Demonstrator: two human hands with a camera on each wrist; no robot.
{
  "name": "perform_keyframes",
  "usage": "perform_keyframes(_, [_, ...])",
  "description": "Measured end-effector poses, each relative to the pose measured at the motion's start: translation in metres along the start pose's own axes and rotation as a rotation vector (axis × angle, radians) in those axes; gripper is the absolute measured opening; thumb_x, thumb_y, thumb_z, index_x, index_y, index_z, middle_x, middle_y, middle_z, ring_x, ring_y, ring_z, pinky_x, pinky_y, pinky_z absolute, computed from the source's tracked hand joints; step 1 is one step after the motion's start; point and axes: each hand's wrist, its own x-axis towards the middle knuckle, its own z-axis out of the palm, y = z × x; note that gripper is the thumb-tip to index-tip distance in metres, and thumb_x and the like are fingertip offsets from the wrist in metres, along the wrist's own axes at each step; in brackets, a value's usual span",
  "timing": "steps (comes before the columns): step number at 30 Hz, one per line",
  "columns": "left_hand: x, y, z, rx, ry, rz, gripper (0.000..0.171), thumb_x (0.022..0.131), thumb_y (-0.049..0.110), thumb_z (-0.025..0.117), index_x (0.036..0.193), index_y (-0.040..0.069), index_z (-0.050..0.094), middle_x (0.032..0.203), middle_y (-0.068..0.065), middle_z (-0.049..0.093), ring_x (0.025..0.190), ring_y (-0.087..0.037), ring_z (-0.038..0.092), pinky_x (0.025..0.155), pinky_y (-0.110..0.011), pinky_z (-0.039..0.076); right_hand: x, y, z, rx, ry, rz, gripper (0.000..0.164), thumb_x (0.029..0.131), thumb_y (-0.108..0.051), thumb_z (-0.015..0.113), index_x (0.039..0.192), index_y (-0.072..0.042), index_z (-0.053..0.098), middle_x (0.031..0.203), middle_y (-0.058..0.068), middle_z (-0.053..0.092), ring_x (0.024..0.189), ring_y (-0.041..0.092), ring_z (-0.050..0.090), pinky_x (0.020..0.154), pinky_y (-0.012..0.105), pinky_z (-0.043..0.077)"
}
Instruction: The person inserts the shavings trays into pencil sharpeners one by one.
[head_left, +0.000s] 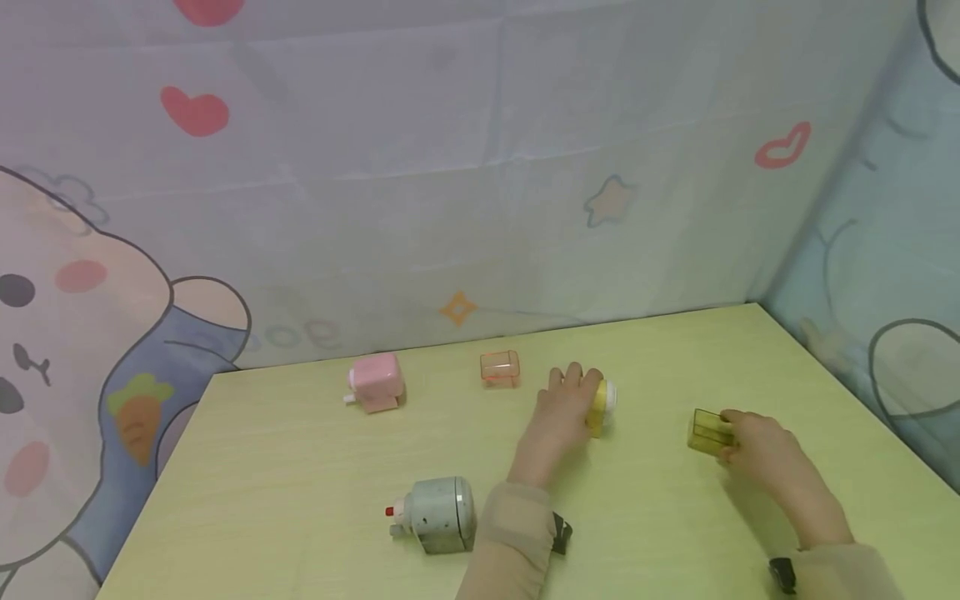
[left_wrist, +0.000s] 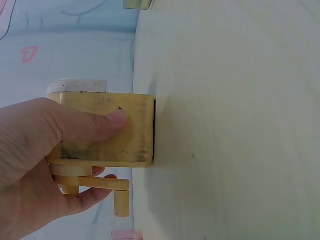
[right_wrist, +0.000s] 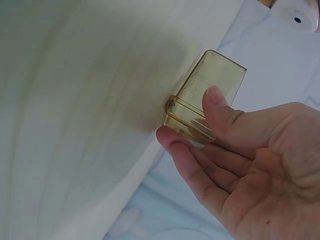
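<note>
My left hand (head_left: 564, 406) grips a yellow hand-crank pencil sharpener (head_left: 599, 407) near the middle of the table. In the left wrist view the thumb lies across the sharpener's scuffed side (left_wrist: 137, 137), fingers reach round behind it, and the crank handle (left_wrist: 121, 200) sticks out below. A white end piece (left_wrist: 82, 86) shows along the far side. To the right, my right hand (head_left: 767, 450) pinches a see-through yellow shavings drawer (head_left: 708, 431) close over the table. The right wrist view shows thumb and fingers on one end of that drawer (right_wrist: 220, 75).
A pink pencil sharpener (head_left: 377, 381) stands at the back left, with a see-through orange-pink drawer (head_left: 499, 367) to its right. Left of my left forearm is a grey-green sharpener (head_left: 441, 514) with a red tip. Printed cloth (head_left: 420, 167) hangs behind the yellow table (head_left: 300, 467).
</note>
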Motion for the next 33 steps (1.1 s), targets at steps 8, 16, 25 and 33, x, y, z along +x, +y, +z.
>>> perform_keyframes(8, [-0.001, 0.003, -0.003, -0.006, 0.006, 0.013, 0.065, 0.065, 0.01, 0.076, 0.12, 0.019, 0.042, 0.099, 0.001, 0.042, 0.086, -0.017, 0.034, 0.058, -0.024, 0.037, 0.003, -0.008, 0.003, 0.003, -0.003, -0.023, 0.048, 0.066, -0.003, 0.07, 0.104, 0.019, 0.05, 0.092, 0.037, 0.058, 0.08, 0.047, 0.054, 0.066, 0.059, 0.048])
perform_keyframes(16, [-0.002, 0.006, 0.002, -0.011, 0.006, 0.026, 0.067, 0.064, 0.008, 0.076, 0.121, 0.02, 0.042, 0.101, 0.001, 0.044, 0.086, -0.016, 0.034, 0.058, -0.024, 0.038, 0.003, -0.017, 0.005, 0.013, -0.01, -0.021, 0.048, 0.066, -0.003, 0.07, 0.103, 0.019, 0.05, 0.089, 0.036, 0.059, 0.077, 0.046, 0.055, 0.064, 0.06, 0.048])
perform_keyframes(25, [-0.002, 0.009, 0.003, 0.011, 0.015, 0.053, 0.067, 0.064, 0.014, 0.077, 0.121, 0.02, 0.042, 0.102, 0.001, 0.044, 0.088, -0.016, 0.036, 0.058, -0.022, 0.037, 0.002, -0.026, 0.006, 0.041, -0.002, -0.034, 0.048, 0.066, -0.003, 0.071, 0.104, 0.017, 0.051, 0.092, 0.036, 0.06, 0.078, 0.046, 0.056, 0.065, 0.059, 0.049])
perform_keyframes(33, [-0.003, 0.012, 0.003, 0.017, 0.035, 0.077, 0.066, 0.063, 0.017, 0.078, 0.119, 0.021, 0.043, 0.101, 0.002, 0.045, 0.086, -0.014, 0.036, 0.055, -0.02, 0.034, 0.003, -0.032, 0.008, 0.051, -0.024, -0.031, 0.048, 0.067, -0.005, 0.073, 0.105, 0.016, 0.052, 0.093, 0.033, 0.061, 0.078, 0.043, 0.057, 0.063, 0.057, 0.049])
